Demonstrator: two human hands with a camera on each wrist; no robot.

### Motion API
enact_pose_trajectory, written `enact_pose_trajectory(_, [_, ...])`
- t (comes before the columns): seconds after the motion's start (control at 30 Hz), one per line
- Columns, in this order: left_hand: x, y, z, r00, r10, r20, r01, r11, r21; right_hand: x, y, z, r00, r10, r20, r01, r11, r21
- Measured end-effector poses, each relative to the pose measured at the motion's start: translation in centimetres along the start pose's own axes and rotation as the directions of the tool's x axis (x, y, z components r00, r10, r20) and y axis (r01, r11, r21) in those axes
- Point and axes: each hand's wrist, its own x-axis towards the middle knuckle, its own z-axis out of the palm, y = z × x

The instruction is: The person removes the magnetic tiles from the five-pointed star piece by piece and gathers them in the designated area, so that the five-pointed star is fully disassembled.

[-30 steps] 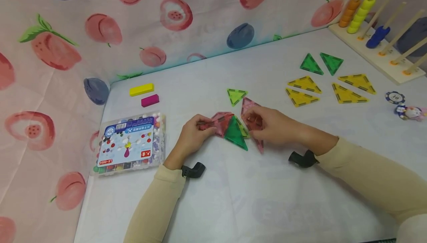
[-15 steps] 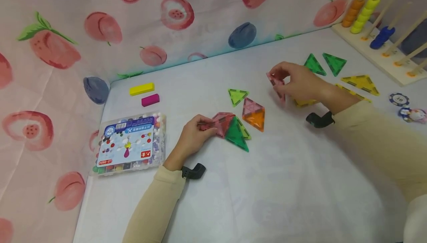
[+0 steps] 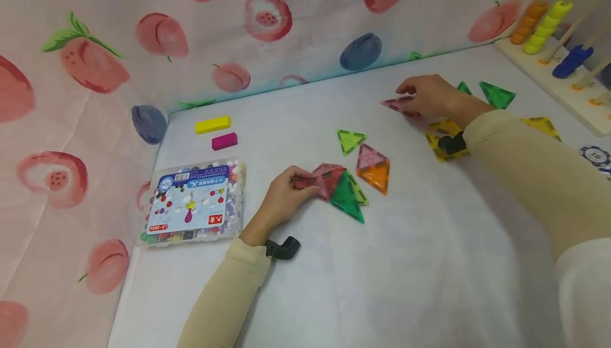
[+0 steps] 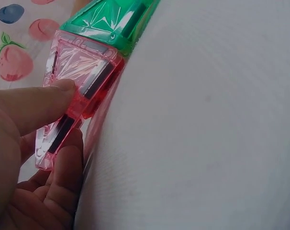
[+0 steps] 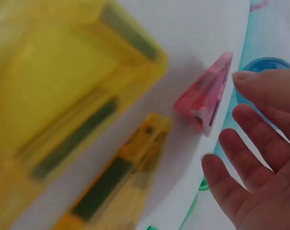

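My left hand (image 3: 285, 194) pinches a pink triangular magnetic tile (image 4: 73, 67) between thumb and fingers. In the head view that tile belongs to a cluster with a red part, a dark green triangle tile (image 3: 347, 198) and a light green one (image 3: 359, 189). Toward the back right my right hand (image 3: 427, 97) hovers with loosely spread fingers beside a pink triangle tile (image 3: 395, 105); the right wrist view shows a gap between fingertips and tile. Between the hands lie a pink tile (image 3: 371, 157) and an orange tile (image 3: 376, 176), edge to edge, plus a small lime triangle tile (image 3: 350, 140).
Yellow tiles (image 3: 436, 149) lie under the right forearm, partly hidden. Green triangle tiles (image 3: 496, 95) sit behind it. A bead-peg board (image 3: 549, 77) stands back right. A box of molecule pieces (image 3: 191, 202), a yellow block (image 3: 212, 124) and a magenta block (image 3: 224, 141) lie left.
My right hand has carried a pink tile from the middle toward the back right and let it go there. The left hand has kept its hold on the cluster. The head view has shifted slightly.
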Motion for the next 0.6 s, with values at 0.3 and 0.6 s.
enact_pose_trajectory(0.3, [-0.1,0.3,-0.2,1.0,-0.004,-0.004,0.004,1.0,-0.004,-0.3,1.0,0.0,0.999,0.04,0.029,-0.037,0.996,-0.077])
enact_pose_trajectory(0.6, [-0.1,0.1,0.0,1.0,-0.012,0.005,0.012,1.0,-0.014,-4.3,-2.6,1.6,0.996,-0.088,-0.01,0.088,0.996,-0.021])
